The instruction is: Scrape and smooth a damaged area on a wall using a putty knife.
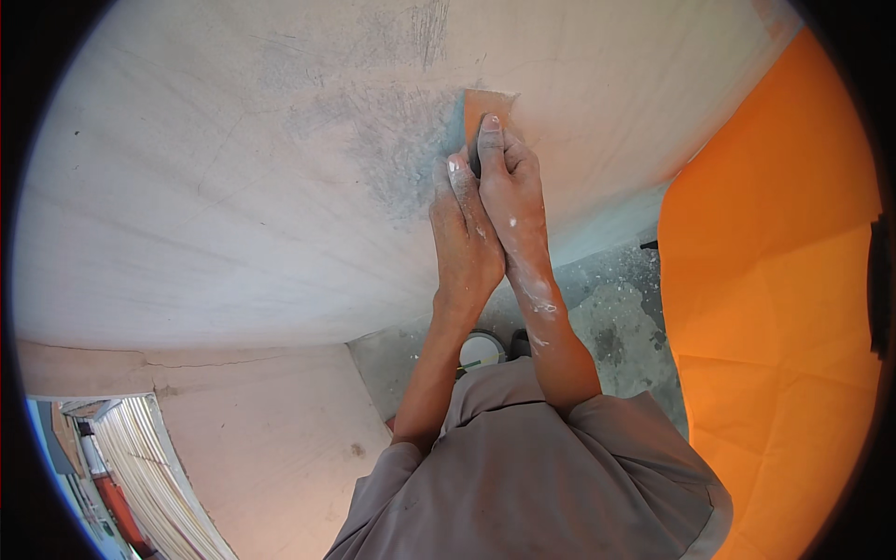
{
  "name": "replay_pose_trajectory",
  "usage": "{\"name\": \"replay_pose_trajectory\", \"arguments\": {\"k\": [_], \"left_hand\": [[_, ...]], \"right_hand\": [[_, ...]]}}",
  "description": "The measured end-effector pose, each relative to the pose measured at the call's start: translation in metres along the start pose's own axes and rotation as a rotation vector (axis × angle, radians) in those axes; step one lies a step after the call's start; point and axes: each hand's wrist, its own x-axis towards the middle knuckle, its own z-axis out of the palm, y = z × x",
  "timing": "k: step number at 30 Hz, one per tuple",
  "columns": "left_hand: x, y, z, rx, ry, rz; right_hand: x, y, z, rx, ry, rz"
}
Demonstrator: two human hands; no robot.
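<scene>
A thin, flat, orange-tinted piece that looks like a scraper blade (pixel 485 101) rests against the pale wall (pixel 308 233). My right hand (pixel 515 187) is closed on it, thumb pressed along its face. Just left of that, my left hand (pixel 467 238) is closed too, its fingertips at the blade's lower left side and its palm edge touching the right wrist. Whitish residue marks both hands and the right forearm. Around the blade, the wall has a rough grey-blue patch (pixel 397 154) with scratches. Part of the blade is hidden behind the fingers.
A large orange sheet (pixel 765 261) hangs along the right side. Below my forearms a white round container (pixel 481 350) stands on the grey, spattered floor (pixel 621 327). At lower left, a side wall (pixel 271 429) meets an opening with white slats (pixel 154 467).
</scene>
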Motion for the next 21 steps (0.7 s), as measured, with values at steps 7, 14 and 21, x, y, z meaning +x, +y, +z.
{"name": "replay_pose_trajectory", "arguments": {"k": [7,14,21], "left_hand": [[-0.016,0.003,-0.002,0.033,0.001,-0.057],[-0.016,-0.019,0.004,-0.095,0.0,-0.087],[-0.005,-0.015,0.009,0.024,0.027,0.049]], "right_hand": [[-0.01,0.003,-0.002,0.085,0.028,0.071],[-0.011,0.017,-0.009,0.022,-0.007,0.106],[0.0,0.005,-0.01,0.037,-0.004,0.067]]}}
